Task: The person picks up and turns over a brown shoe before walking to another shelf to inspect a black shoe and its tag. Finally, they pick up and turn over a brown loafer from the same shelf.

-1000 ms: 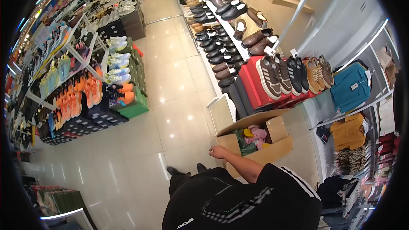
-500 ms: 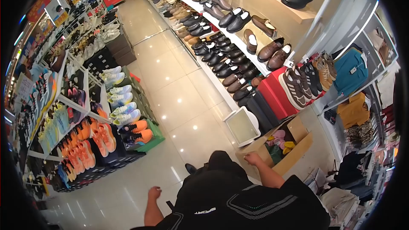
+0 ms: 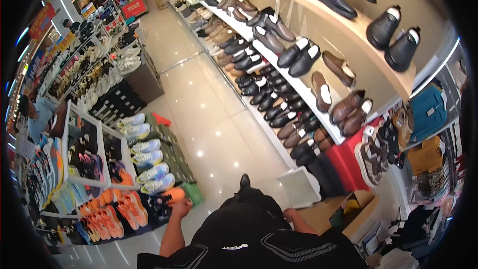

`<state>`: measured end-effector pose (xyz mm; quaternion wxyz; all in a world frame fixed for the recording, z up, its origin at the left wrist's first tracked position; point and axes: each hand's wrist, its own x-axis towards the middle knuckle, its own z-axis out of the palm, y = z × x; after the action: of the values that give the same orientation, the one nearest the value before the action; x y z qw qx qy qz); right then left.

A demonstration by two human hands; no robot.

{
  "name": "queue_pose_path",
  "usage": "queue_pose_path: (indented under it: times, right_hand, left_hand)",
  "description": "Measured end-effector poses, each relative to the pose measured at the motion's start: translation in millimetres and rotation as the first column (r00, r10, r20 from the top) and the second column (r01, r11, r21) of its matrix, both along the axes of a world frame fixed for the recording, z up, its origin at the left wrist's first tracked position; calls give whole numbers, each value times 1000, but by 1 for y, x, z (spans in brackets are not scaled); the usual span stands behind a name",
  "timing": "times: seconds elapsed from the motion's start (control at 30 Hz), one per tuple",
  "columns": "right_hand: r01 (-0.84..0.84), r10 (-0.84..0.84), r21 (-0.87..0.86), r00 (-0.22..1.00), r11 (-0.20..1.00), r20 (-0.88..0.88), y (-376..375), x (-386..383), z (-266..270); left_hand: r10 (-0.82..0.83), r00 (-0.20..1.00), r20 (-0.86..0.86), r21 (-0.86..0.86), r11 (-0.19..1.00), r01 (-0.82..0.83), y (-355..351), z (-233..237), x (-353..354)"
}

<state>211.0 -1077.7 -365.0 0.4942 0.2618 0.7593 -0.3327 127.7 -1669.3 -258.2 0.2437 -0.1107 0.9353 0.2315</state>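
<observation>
Head's swung left, so the open brown cardboard box [image 3: 362, 223] now sits low right, just right of the right hand [image 3: 291, 214], the nearer one. Can't tell how its fingers are set, they're hidden. Left hand [image 3: 181, 208] hangs loosely curled and empty by an orange sneaker [image 3: 172, 195].

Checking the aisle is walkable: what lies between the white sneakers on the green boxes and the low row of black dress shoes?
Head view: only bare glossy floor tiles separate white sneakers from black dress shoes.
</observation>
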Motion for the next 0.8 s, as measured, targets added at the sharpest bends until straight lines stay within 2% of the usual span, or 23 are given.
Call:
queue_pose_path:
  times: [0.03, 0.07, 0.13, 0.2, 0.23, 0.3, 0.33, 0.4, 0.43, 0.47, 0.53, 0.57, 0.6, 0.63, 0.67, 0.7, 0.73, 0.77, 0.8]
  right_hand:
    - [-26, 26, 12, 1000, 1000, 11, -2, -47, 4]
    - [-28, 28, 10, 1000, 1000, 1, -3, -89, 8]
    - [-258, 254, -16, 959, 966, -122, -6, -174, 13]
    - [-374, 383, 121, 781, 919, -493, -3, -250, 8]
    - [-219, 216, 65, 789, 973, -576, -6, -289, 8]
    - [-17, -21, -57, 800, 998, -600, -20, -372, 41]
    - [-17, -19, -55, 802, 998, -597, -27, -406, 56]
    - [60, -93, -72, 736, 996, -671, -41, -462, 73]
    - [64, -94, -69, 732, 996, -675, -49, -482, 77]
    - [67, -89, -57, 756, 996, -649, -58, -499, 81]
    - [73, -82, -40, 779, 997, -622, -76, -531, 79]
    - [-21, 40, 38, 794, 999, -607, -78, -536, 63]
    - [-115, 158, 111, 798, 987, -582, -78, -535, 42]
    - [-381, 432, 232, 610, 895, -664, -57, -526, -32]
    - [-541, 626, 405, 321, 737, -711, -38, -518, -101]
    - [-399, 396, 105, 771, 911, -499, -69, -533, -34]
    - [-71, 77, 42, 984, 997, -162, -98, -547, 30]
    - [-15, 17, 19, 989, 1000, -147, -110, -555, 46]
    - [39, -38, 1, 991, 999, -126, -118, -563, 54]
  left_hand:
    - [-30, 999, 28, 89, 996, 28, 1, 2, -8]
    - [-48, 998, 43, 93, 995, 44, 2, 6, -16]
    - [77, 994, 77, 134, 987, -87, -2, 3, -24]
    - [167, 979, 118, 122, 976, -181, -2, 25, -35]
    - [173, 978, 116, 127, 974, -187, -6, 22, -45]
    - [167, 966, 199, 75, 980, -185, -37, -10, -42]
    - [167, 965, 203, 76, 980, -186, -50, -27, -41]
    - [100, 930, 353, 69, 989, -132, -69, -50, -59]
    - [131, 898, 420, 29, 987, -158, -75, -54, -74]
    - [126, 901, 415, 33, 988, -154, -82, -63, -99]
    - [63, 959, 276, 88, 992, -91, -105, -107, -133]
    - [-237, 929, 285, 28, 971, 239, -101, -65, -181]
    - [-239, 927, 290, 35, 970, 239, -96, -61, -208]
    - [-24, 941, 336, 101, 995, -11, -98, -53, -244]
    - [186, 903, 387, 155, 952, -263, -104, -46, -285]
    - [183, 909, 375, 158, 953, -257, -122, -59, -326]
    - [119, 936, 331, 195, 962, -191, -142, -79, -366]
    - [53, 956, 289, 232, 965, -124, -156, -88, -396]
    - [43, 966, 257, 179, 980, -91, -162, -80, -435]
